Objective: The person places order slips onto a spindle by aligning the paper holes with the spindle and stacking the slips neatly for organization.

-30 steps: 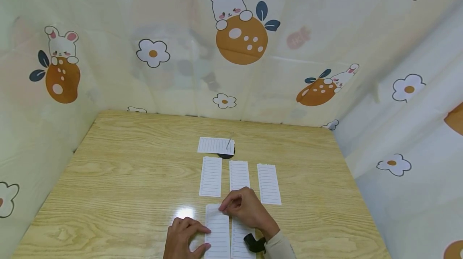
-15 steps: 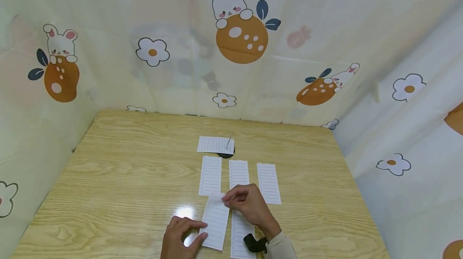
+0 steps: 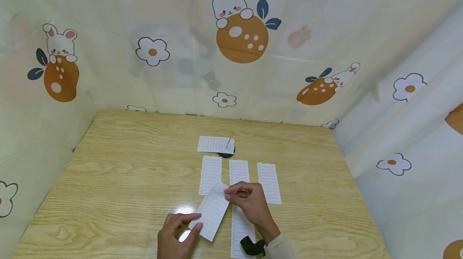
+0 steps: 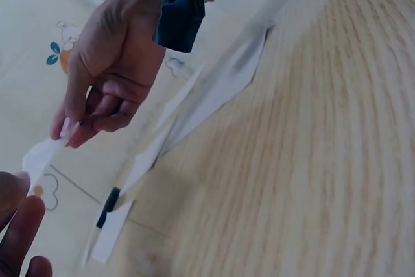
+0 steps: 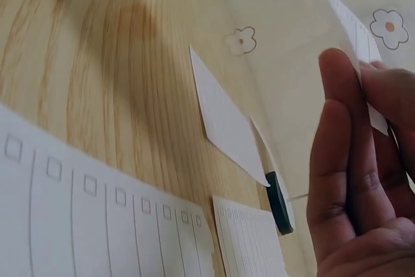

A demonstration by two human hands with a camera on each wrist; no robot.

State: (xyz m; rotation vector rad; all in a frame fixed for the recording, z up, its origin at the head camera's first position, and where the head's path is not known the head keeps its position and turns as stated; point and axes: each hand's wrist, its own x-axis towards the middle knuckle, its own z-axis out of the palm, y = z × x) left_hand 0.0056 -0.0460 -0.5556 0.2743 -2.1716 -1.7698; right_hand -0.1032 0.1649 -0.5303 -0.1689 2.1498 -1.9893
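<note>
My left hand (image 3: 177,235) pinches the lower left edge of a lined paper slip (image 3: 211,213) between thumb and index finger. At the slip's upper right corner, my right hand (image 3: 249,204) pinches it. Held between both hands, the slip is raised off the table and turned with its top toward the right. In the left wrist view it shows nearly edge-on, the right hand (image 4: 117,69) at its far end. The right wrist view has the right hand's fingers (image 5: 334,167) against its back. Below the right hand lies another lined slip (image 3: 243,227), partly hidden by the forearm.
Three lined slips lie in a row farther back: left (image 3: 211,174), middle (image 3: 238,170) and right (image 3: 268,182). Behind them, a sideways slip (image 3: 213,144) sits on a thin upright metal spike (image 3: 229,142) with a round black base (image 3: 226,155). A printed curtain (image 3: 173,82) encloses the wooden table (image 3: 126,178).
Both hands have lifted the slip off the table, away from beside the other near slip. It has risen, moved away from the body and turned clockwise.
</note>
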